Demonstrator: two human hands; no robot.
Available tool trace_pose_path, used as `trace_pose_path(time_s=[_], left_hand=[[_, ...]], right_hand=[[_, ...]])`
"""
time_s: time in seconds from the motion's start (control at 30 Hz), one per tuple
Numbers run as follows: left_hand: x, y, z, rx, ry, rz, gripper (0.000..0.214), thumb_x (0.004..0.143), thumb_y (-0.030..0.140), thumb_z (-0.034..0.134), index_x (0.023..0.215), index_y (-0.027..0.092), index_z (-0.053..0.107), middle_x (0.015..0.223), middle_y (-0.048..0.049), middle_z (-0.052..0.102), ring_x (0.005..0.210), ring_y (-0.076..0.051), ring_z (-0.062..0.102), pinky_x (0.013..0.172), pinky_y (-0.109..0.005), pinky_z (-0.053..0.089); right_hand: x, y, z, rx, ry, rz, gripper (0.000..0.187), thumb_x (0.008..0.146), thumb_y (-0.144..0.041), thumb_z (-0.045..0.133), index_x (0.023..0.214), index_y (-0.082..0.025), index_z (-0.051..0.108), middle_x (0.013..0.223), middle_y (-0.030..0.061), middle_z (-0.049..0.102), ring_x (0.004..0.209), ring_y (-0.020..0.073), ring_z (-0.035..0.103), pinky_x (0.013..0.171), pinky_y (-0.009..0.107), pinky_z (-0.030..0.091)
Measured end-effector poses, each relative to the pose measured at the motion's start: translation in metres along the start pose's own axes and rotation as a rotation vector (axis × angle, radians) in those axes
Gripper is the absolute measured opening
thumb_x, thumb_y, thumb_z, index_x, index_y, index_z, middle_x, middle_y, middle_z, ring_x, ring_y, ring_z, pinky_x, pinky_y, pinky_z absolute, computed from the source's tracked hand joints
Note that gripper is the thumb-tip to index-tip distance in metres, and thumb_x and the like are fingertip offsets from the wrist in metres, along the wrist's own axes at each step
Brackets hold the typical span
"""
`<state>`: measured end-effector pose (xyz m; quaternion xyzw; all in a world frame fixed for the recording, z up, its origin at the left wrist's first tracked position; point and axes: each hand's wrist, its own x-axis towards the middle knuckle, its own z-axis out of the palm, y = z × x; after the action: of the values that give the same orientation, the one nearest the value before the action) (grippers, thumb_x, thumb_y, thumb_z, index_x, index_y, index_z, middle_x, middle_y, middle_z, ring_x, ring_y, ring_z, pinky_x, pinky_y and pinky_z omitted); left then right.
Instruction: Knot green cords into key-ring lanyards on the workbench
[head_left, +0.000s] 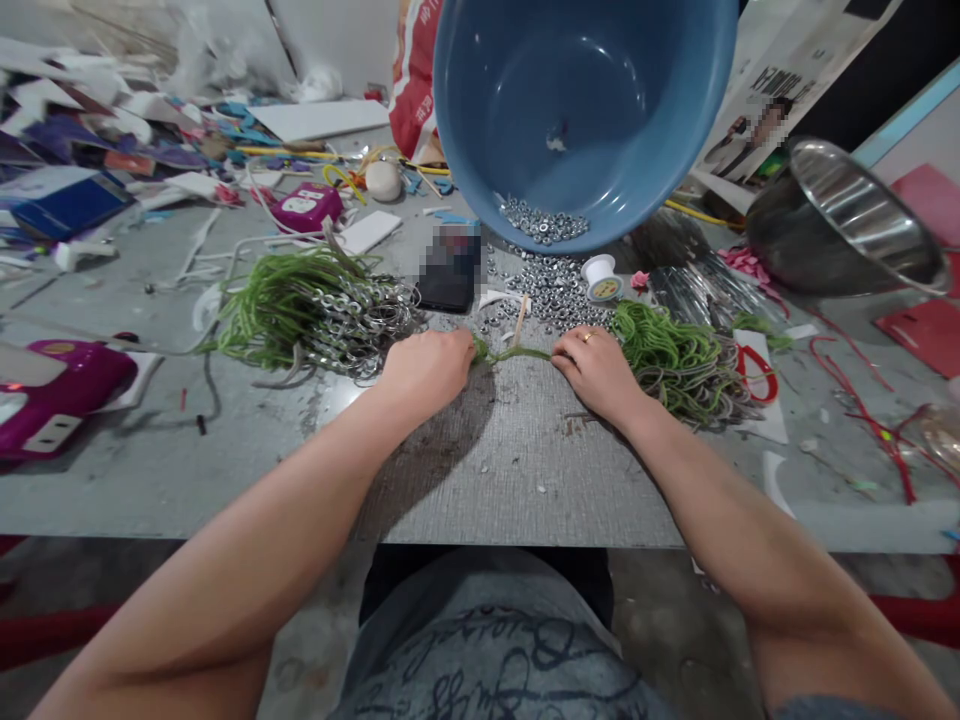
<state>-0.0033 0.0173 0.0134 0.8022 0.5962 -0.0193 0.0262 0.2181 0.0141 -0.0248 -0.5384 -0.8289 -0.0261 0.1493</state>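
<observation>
A short green cord (531,352) stretches between my two hands, just above the grey table. My left hand (429,368) is closed around its left end, fingertips mostly hidden. At the other end, my right hand (596,368), with a ring on one finger, pinches the cord. Beside my left hand lies a bundle of green cords (274,305) with many metal nuts (360,310) strung on it. A heap of green and grey cords (679,365) lies by my right hand. Loose metal nuts (551,290) are spread just beyond the hands, near a small wooden stick (521,318).
A blue basin (585,100) tilts toward me, with nuts at its lower rim. Around it are a dark phone (448,272), a white spool (601,278) and a steel bowl (840,220). Purple devices (67,395) and scraps fill the left. Red cords (862,400) lie right.
</observation>
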Motion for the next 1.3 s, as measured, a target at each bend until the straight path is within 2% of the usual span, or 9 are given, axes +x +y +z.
trace_pose_path(time_s=[0.17,0.33,0.47,0.6,0.73,0.83,0.9,1.17,1.3], left_hand=[[0.0,-0.005,-0.004,0.02,0.029,-0.053,0.035,0.086,0.036,0.034,0.093,0.019,0.064,0.082,-0.0129,0.068,0.074,-0.027,0.064,0.06,-0.036,0.047],[0.0,-0.014,-0.011,0.033,0.155,-0.17,0.039,0.086,0.041,0.033,0.09,0.017,0.064,0.077,-0.0133,0.066,0.071,-0.028,0.062,0.058,-0.036,0.045],[-0.002,-0.013,-0.011,-0.015,0.186,-0.133,0.033,0.086,0.034,0.037,0.096,0.018,0.063,0.096,-0.013,0.062,0.075,-0.027,0.062,0.06,-0.036,0.045],[-0.004,-0.007,-0.009,-0.086,0.276,-0.052,0.033,0.083,0.028,0.041,0.11,0.02,0.059,0.114,-0.0129,0.054,0.075,-0.024,0.062,0.058,-0.033,0.044],[-0.006,-0.001,-0.006,-0.166,0.333,0.08,0.032,0.084,0.024,0.04,0.109,0.019,0.061,0.113,-0.0108,0.054,0.078,-0.02,0.061,0.056,-0.029,0.044],[-0.008,0.001,-0.003,-0.221,0.354,0.176,0.03,0.085,0.024,0.039,0.103,0.018,0.063,0.108,-0.0096,0.058,0.079,-0.017,0.061,0.055,-0.026,0.044],[-0.008,0.003,0.0,-0.254,0.369,0.224,0.028,0.086,0.024,0.04,0.099,0.018,0.064,0.105,-0.0091,0.06,0.08,-0.016,0.061,0.056,-0.025,0.044],[-0.008,0.006,0.005,-0.329,0.35,0.315,0.026,0.085,0.022,0.04,0.091,0.016,0.064,0.095,-0.0078,0.063,0.078,-0.016,0.061,0.06,-0.025,0.046],[-0.008,0.008,0.007,-0.413,0.321,0.377,0.024,0.085,0.022,0.042,0.092,0.016,0.064,0.093,-0.0075,0.062,0.076,-0.016,0.06,0.062,-0.026,0.046]], right_hand=[[-0.002,-0.004,-0.004,-0.123,-0.053,0.011,0.019,0.086,-0.018,0.045,0.077,-0.014,0.062,0.085,0.0115,0.063,0.083,0.0238,0.052,0.073,0.035,0.037],[-0.005,0.004,-0.008,-0.195,-0.081,0.041,0.021,0.086,-0.02,0.044,0.074,-0.015,0.061,0.084,0.0117,0.062,0.082,0.0248,0.052,0.07,0.036,0.038],[-0.008,0.014,-0.02,-0.058,-0.059,-0.008,0.02,0.086,-0.019,0.044,0.076,-0.017,0.062,0.084,0.01,0.062,0.084,0.0229,0.054,0.077,0.037,0.041],[-0.015,0.019,-0.049,0.099,-0.019,0.019,0.017,0.085,-0.021,0.045,0.088,-0.019,0.062,0.094,0.0081,0.062,0.088,0.021,0.056,0.077,0.035,0.043],[-0.026,0.021,-0.071,0.103,-0.278,0.011,0.012,0.08,-0.022,0.051,0.079,-0.02,0.063,0.084,0.005,0.063,0.079,0.0187,0.058,0.069,0.032,0.043],[-0.033,0.021,-0.072,0.074,-0.46,-0.056,0.01,0.077,-0.024,0.054,0.079,-0.022,0.063,0.082,0.0042,0.062,0.076,0.0185,0.059,0.064,0.03,0.042],[-0.038,0.021,-0.069,0.032,-0.503,-0.087,0.01,0.074,-0.023,0.055,0.08,-0.023,0.063,0.081,0.0038,0.062,0.076,0.0192,0.059,0.06,0.03,0.041],[-0.037,0.022,-0.059,-0.019,-0.517,-0.05,0.011,0.074,-0.018,0.052,0.066,-0.022,0.059,0.073,0.0029,0.059,0.067,0.0173,0.056,0.052,0.028,0.035],[-0.029,0.009,-0.057,0.141,-0.316,-0.048,0.012,0.082,-0.021,0.048,0.071,-0.02,0.054,0.078,0.0039,0.059,0.073,0.0171,0.055,0.063,0.03,0.041]])
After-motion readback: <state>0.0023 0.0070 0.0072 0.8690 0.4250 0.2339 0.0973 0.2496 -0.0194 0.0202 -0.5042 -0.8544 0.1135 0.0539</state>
